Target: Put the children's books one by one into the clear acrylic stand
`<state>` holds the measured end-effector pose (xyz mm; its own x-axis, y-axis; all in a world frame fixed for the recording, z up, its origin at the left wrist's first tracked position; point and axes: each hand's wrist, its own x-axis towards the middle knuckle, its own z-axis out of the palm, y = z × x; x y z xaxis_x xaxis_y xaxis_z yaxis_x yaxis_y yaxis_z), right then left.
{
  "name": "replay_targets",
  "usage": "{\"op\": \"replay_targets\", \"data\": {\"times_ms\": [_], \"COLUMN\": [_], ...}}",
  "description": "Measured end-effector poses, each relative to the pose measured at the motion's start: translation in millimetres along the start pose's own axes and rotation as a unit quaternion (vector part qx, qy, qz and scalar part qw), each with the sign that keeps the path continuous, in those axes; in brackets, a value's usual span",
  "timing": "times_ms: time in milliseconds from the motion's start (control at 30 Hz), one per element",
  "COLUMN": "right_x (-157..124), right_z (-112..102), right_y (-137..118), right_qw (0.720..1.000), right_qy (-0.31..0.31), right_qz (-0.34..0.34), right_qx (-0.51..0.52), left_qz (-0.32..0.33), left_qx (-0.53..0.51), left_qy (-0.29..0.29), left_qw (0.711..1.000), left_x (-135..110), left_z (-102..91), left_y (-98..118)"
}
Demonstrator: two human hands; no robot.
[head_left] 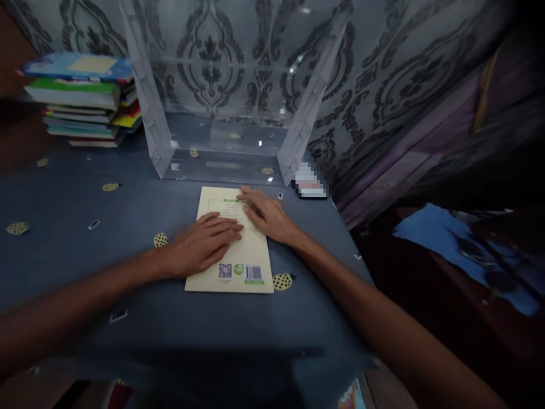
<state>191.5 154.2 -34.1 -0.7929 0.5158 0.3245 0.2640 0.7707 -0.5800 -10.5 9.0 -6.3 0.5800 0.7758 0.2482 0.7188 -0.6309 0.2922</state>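
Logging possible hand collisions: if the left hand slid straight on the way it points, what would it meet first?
From the left hand, the first thing in line looks like the right hand, also over the pale book; their exact heights are hard to judge.

The head view faces forward and down from close above the table [128, 216].

QR code [225, 270] and barcode [254, 272] on the cream book [252, 247], its lettering [230, 209] too small to read.
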Motion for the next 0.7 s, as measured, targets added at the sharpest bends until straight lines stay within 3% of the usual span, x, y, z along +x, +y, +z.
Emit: {"op": "replay_targets", "data": {"times_ms": [167, 467, 700], "right_x": [-27, -116, -134], "right_z": [0, -9, -12], "right_y": [-20, -84, -102], "right_qw": [1.000, 0.996, 0.993], "right_qy": [-0.005, -0.010, -0.016], "right_qz": [0.014, 0.057, 0.071], "right_qx": [-0.005, 0.063, 0.091], "left_qz": [0.000, -0.005, -0.004], "left_qx": [-0.005, -0.017, -0.020], "left_qy": [-0.005, 0.004, 0.011], "left_qw": [1.000, 1.000, 1.000], "left_x": [0, 0, -1], "left_z": [-1.3, -0.5, -0.8], "left_y": [0, 1, -1]}}
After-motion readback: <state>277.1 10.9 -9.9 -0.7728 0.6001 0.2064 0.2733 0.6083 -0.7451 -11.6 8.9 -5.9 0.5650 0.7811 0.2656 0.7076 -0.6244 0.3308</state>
